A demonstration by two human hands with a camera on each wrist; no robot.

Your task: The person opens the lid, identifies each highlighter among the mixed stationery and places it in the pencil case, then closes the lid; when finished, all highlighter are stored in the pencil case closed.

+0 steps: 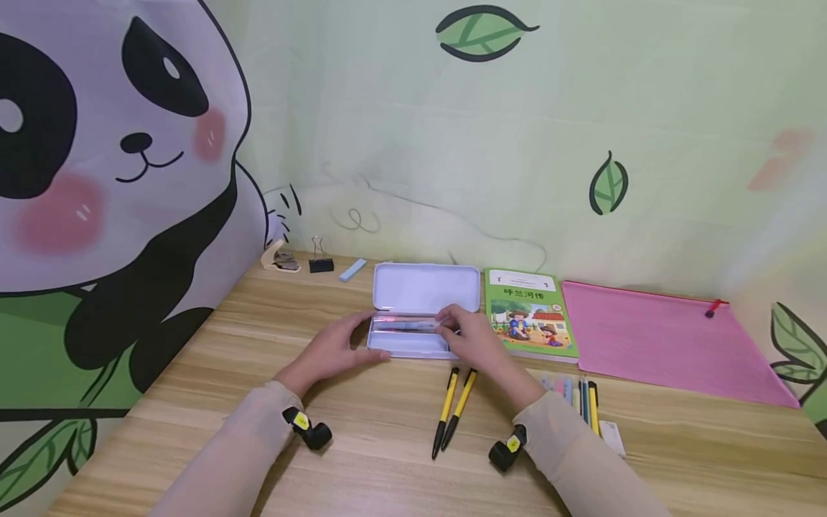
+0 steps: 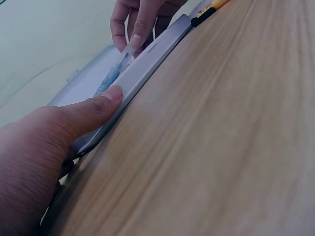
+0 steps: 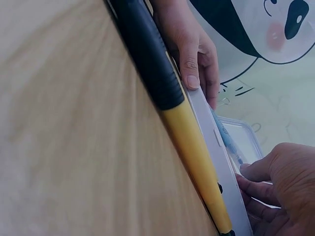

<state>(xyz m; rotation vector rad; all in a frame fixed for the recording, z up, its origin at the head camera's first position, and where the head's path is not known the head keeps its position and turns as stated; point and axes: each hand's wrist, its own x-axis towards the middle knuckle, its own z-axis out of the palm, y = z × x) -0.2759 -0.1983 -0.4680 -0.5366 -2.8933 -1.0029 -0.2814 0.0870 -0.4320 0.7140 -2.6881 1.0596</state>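
An open pale pencil case lies on the wooden desk, its lid tilted back. My left hand grips the case's left front corner, with the thumb against the front wall. My right hand pinches a blue pen and holds it low inside the tray. The right wrist view shows that pen just behind the case's wall. Two yellow-and-black pens lie side by side on the desk just in front of the case.
A green picture book lies right of the case, and a pink zip folder beyond it. Several more pens lie by my right forearm. A binder clip, a blue eraser and a small stapler sit by the back wall.
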